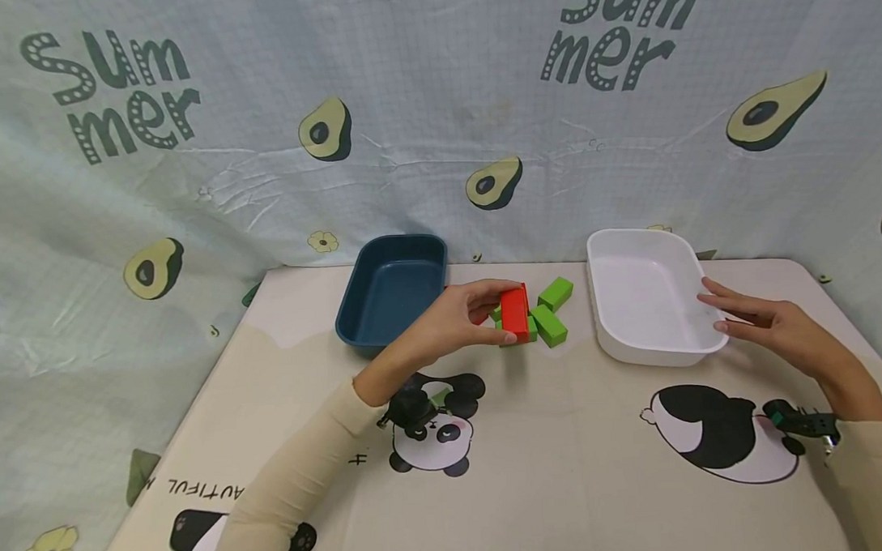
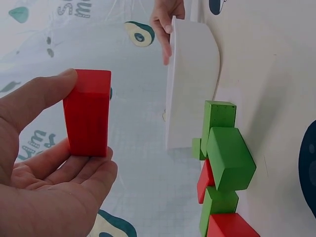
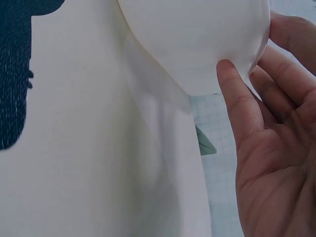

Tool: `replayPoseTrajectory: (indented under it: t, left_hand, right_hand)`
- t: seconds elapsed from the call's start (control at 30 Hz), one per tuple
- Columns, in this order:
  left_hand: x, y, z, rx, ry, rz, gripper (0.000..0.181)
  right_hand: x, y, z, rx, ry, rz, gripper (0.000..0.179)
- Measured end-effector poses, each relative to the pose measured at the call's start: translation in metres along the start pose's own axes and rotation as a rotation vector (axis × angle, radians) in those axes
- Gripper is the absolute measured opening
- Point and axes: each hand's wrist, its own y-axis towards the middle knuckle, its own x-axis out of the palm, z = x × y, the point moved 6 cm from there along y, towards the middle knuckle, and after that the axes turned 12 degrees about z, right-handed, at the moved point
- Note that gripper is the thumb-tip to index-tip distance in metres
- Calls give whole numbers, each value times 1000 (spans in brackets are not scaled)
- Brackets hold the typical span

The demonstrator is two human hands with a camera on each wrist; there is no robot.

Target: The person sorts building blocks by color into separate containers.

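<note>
Red block held up to the left of the white box

The left hand point(image 1: 453, 320) is gripping a red block point(image 1: 514, 313). The thumb is on one end of it and the fingertips are on the other. The block is up off the table point(image 1: 565, 482), to the left of the white box point(image 1: 656, 296), and the left wrist view shows it apart from the other blocks.

The right hand point(image 1: 771, 329) is not clenched. Its fingers are spread out a bit and touch the right side of the white box, by the rim.

Just to the left of the white box is a bunch of green blocks point(image 1: 549, 326). The left wrist view shows more red blocks point(image 2: 232, 226) mixed in with them. The hand and its block hide some of the bunch from above.

Well to the left of the white box is a blue box point(image 1: 394, 297). Behind the white box hangs a pale cloth point(image 1: 409, 195) with avocados on it. Nearer than the white box, and off to its left, a panda point(image 1: 434, 450) is drawn on the table.
</note>
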Motion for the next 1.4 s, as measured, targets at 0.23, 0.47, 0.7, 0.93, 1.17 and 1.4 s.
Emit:
replayPoseTrajectory:
  t: [0.23, 0.47, 0.7, 0.93, 1.17, 1.4]
  left_hand:
    - [0, -1, -1, 2, -10, 0, 66]
    - [-1, 0, 0, 9, -33, -3, 65]
    - [1, 3, 4, 39, -18, -8, 65]
    - [4, 5, 10, 63, -56, -22, 65]
    - [6, 7, 13, 68, -72, -22, 66]
    - [12, 9, 18, 83, -98, -33, 68]
  right_hand:
    - [0, 1, 0, -6, 2, -9, 49]
    - [1, 1, 0, -25, 13, -15, 50]
    - [2, 1, -1, -40, 23, -17, 50]
    - [3, 2, -4, -30, 28, -25, 49]
    - [4, 2, -6, -20, 22, -21, 48]
    - [1, 1, -3, -22, 0, -6, 48]
